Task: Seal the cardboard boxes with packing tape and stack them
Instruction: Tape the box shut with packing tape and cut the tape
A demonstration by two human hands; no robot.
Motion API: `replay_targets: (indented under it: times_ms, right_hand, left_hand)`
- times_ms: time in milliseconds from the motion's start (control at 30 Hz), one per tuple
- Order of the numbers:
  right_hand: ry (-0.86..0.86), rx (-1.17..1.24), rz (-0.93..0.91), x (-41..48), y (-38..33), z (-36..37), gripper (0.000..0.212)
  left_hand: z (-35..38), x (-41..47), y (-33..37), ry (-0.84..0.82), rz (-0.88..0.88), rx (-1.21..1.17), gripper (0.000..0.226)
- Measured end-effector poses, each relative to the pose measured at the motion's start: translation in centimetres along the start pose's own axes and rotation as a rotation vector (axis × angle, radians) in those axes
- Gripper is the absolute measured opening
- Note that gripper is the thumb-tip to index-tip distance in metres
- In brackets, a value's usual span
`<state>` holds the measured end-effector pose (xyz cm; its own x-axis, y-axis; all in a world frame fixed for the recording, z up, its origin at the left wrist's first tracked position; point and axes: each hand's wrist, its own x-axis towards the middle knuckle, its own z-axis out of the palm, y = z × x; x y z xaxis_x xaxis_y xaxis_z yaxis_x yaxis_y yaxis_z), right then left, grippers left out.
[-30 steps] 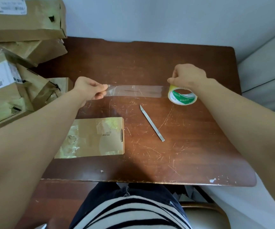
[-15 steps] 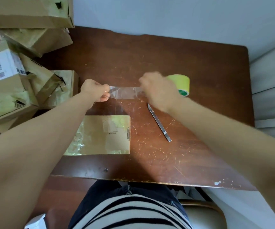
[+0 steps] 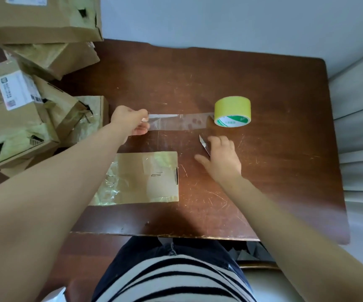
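Head view — scratched wooden table (image 3: 263,192) standing against pale wall (image 3: 219,22); left hand (image 3: 130,122) pinching end of tape strip (image 3: 176,122) stretching to tape roll (image 3: 232,112); right hand (image 3: 222,159) lying loosely spread over knife (image 3: 202,142); flat cardboard box (image 3: 145,177) sitting near front edge — box pile (image 3: 23,94) crowding left.

Head cam looks down (close) at table (image 3: 274,182).

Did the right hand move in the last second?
Yes. The right hand left the tape roll and came back toward the person, down onto the knife lying on the table.
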<state>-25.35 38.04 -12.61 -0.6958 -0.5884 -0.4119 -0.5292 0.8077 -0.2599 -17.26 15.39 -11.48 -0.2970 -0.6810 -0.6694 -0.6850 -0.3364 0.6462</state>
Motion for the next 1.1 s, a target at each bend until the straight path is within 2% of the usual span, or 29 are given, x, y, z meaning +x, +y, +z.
replay_targets:
  times_ms: [33, 100, 233, 367, 467, 533, 733, 933, 1100]
  right_hand:
    - [-0.046, -0.008, 0.059, -0.9, 0.3, 0.5, 0.060]
    - [-0.074, 0.014, 0.114, -1.9, 0.8, 1.2, 0.050]
    - [-0.050, 0.185, 0.125, -2.0, 1.4, 1.1, 0.036]
    - [-0.032, 0.639, 0.166, -1.2, 0.5, -0.1, 0.028]
    - [-0.037, 0.907, 0.308, 0.1, -0.9, -1.3, 0.021]
    - [-0.083, 1.013, 0.410, 0.9, -1.9, -2.1, 0.025]
    - [-0.144, 0.749, 0.262, 2.5, -3.5, -2.4, 0.013]
    - [-0.065, 0.232, 0.086, 3.4, -5.6, -2.4, 0.016]
    - [-0.074, 0.092, 0.056, 3.7, -7.2, -3.2, 0.020]
  left_hand:
    - [-0.1, 0.0, -0.1, -0.004, -0.001, 0.004, 0.020]
    - [-0.1, 0.2, -0.2, -0.007, -0.003, 0.011, 0.022]
    - [-0.2, 0.3, -0.1, -0.014, 0.004, 0.029, 0.025]
    - [-0.3, 0.3, 0.1, -0.037, 0.018, 0.025, 0.021]
    - [-0.5, 0.4, -0.1, -0.048, 0.024, 0.038, 0.024]
    - [-0.6, 0.4, -0.2, -0.052, 0.029, 0.037, 0.024]
    - [-0.8, 0.2, -0.4, -0.069, 0.087, 0.067, 0.009]
    - [-0.9, -0.5, -0.1, -0.069, 0.118, 0.081, 0.009]
    - [-0.7, -0.5, 0.3, -0.039, 0.135, 0.106, 0.010]
